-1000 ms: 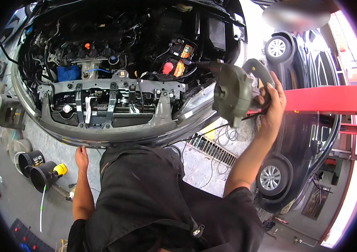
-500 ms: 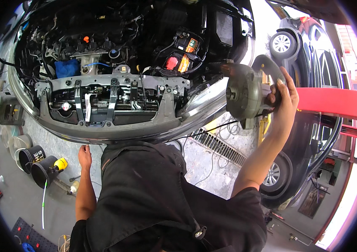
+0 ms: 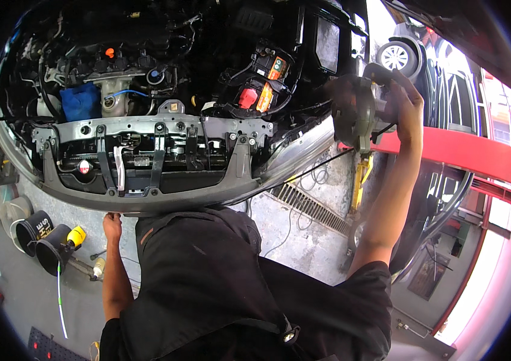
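Note:
At the upper right my right hand is closed on a dark, round-bodied device with a looped handle; I cannot make out its exact kind. It is raised beside the car's right front corner, and a black cord runs from that area down toward the bumper. My left hand hangs low with curled fingers, up against the lower edge of the front bumper. Whether anything is in those fingers is hidden. In front of me lies the engine bay, with a battery, a blue cloth and a metal crossmember.
A red lift arm juts in at the right, with another dark car behind it. Black buckets, one with a yellow-topped item, stand at the left. A floor grate and loose cords lie at my right.
The device in my right hand has turned to a more edge-on angle and risen slightly. My left hand has come up to the bumper's edge. My view has shifted a little.

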`<action>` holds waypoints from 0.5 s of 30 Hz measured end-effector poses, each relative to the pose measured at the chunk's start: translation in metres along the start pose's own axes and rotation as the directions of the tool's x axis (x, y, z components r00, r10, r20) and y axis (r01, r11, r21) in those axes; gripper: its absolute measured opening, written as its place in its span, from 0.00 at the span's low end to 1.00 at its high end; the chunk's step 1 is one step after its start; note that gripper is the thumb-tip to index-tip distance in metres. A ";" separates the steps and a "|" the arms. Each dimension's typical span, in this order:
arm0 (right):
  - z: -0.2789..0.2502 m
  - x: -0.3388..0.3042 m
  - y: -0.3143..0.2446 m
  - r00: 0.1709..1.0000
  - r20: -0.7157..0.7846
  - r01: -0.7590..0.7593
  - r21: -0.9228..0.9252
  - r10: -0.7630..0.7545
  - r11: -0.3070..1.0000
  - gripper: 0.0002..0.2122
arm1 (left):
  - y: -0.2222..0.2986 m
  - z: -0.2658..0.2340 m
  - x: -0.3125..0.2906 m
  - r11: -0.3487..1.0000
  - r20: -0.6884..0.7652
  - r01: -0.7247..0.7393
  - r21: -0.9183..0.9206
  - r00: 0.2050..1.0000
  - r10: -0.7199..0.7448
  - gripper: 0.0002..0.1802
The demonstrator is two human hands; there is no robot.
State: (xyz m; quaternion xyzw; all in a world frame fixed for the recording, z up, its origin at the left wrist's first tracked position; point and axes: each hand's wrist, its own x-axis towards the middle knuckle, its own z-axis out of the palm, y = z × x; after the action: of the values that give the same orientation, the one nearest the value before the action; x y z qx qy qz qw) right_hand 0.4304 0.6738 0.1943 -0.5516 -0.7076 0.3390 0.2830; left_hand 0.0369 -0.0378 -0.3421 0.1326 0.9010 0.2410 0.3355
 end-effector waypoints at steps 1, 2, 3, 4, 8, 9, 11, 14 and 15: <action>0.003 0.004 -0.003 1.000 -0.006 -0.027 0.013 0.027 1.000 0.19 | -0.001 -0.001 0.001 1.000 0.021 0.021 -0.015 1.000 -0.021 0.19; 0.006 0.009 -0.007 0.998 -0.010 -0.054 0.030 0.055 0.998 0.20 | 0.000 -0.003 0.001 0.999 0.020 0.022 -0.048 1.000 -0.021 0.19; 0.008 0.015 -0.011 0.997 -0.013 -0.082 0.046 0.082 0.996 0.20 | 0.000 -0.004 0.000 0.996 0.019 0.025 -0.081 1.000 -0.024 0.19; 0.002 0.019 -0.016 0.994 0.039 -0.098 0.013 0.098 0.995 0.20 | 0.001 -0.005 -0.003 0.993 0.017 0.029 -0.115 0.999 -0.027 0.19; 0.002 0.020 -0.050 0.986 0.067 -0.158 0.037 0.155 0.987 0.20 | -0.018 -0.014 0.007 0.994 0.072 0.017 -0.107 0.997 -0.009 0.17; 0.000 0.021 -0.056 0.984 0.070 -0.164 -0.009 0.164 0.986 0.20 | -0.012 -0.015 0.013 0.997 0.081 -0.014 -0.079 0.997 0.020 0.17; 0.000 0.028 -0.063 0.979 0.085 -0.177 -0.108 0.186 0.978 0.20 | -0.008 -0.018 0.018 0.992 0.114 0.068 -0.109 0.992 -0.055 0.17; 0.004 0.060 -0.048 0.982 0.131 -0.119 -0.108 0.133 0.987 0.20 | -0.015 -0.018 0.010 0.995 0.060 -0.016 -0.094 0.998 0.022 0.17; 0.006 0.063 -0.051 0.983 0.127 -0.117 -0.116 0.131 0.986 0.20 | -0.023 -0.016 0.013 0.997 0.039 -0.038 -0.060 0.998 0.041 0.17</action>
State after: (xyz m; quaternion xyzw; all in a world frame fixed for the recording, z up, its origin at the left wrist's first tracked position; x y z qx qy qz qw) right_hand 0.3812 0.7256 0.2328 -0.5850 -0.7066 0.3535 0.1829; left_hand 0.0146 -0.0578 -0.3513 0.1451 0.8837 0.2716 0.3525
